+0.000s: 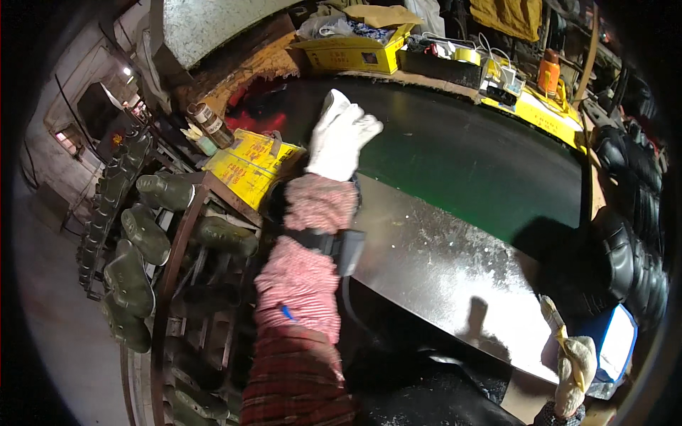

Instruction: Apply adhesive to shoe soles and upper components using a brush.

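My left hand [342, 138], in a white glove, reaches out over the dark green worktop [455, 156] with its fingers stretched and nothing visible in them. Its sleeve is red and white, with a black strap and a small box [348, 252] at the wrist. At the lower right, my gloved right hand [575, 369] is closed around a brush [551, 316], whose bristle end points up and away. Beside that hand stands a blue and white container [616, 344]. Between my hands lies a shiny, spotted metal sheet [419, 259] along the near side of the worktop.
Olive shoe lasts [129, 280] fill a rack at the left. A yellow carton [249, 167] and a brown bottle [209, 124] stand near my left arm. Along the back are a yellow box [355, 55] and an orange bottle [548, 72]. Black shiny footwear [618, 248] lines the right side.
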`<move>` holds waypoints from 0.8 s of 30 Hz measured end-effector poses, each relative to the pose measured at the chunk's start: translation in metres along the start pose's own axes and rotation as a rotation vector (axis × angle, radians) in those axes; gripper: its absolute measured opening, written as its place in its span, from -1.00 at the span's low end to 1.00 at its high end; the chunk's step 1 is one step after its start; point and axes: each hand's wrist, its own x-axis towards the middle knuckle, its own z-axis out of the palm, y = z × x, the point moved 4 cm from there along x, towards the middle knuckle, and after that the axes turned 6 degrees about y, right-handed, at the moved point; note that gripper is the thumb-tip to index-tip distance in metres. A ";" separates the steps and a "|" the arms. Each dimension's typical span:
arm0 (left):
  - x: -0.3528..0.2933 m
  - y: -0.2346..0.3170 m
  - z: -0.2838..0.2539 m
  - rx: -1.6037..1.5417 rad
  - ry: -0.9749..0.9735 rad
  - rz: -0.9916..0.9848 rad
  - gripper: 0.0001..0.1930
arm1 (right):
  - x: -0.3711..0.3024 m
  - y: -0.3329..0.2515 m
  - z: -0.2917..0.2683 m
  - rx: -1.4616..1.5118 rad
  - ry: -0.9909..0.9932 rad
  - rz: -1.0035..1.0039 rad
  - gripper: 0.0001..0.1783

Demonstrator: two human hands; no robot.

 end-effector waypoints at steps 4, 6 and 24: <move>-0.071 0.106 -0.038 2.394 0.130 0.730 -0.58 | 0.003 -0.013 0.008 -0.025 0.014 -0.104 -0.68; -0.093 0.111 -0.049 2.369 0.057 -0.552 -0.51 | 0.008 -0.016 0.015 0.057 -0.088 0.012 -0.76; -0.249 0.031 0.111 3.849 -0.295 1.122 -0.42 | -0.069 0.006 -0.163 -0.041 0.781 -0.012 -0.62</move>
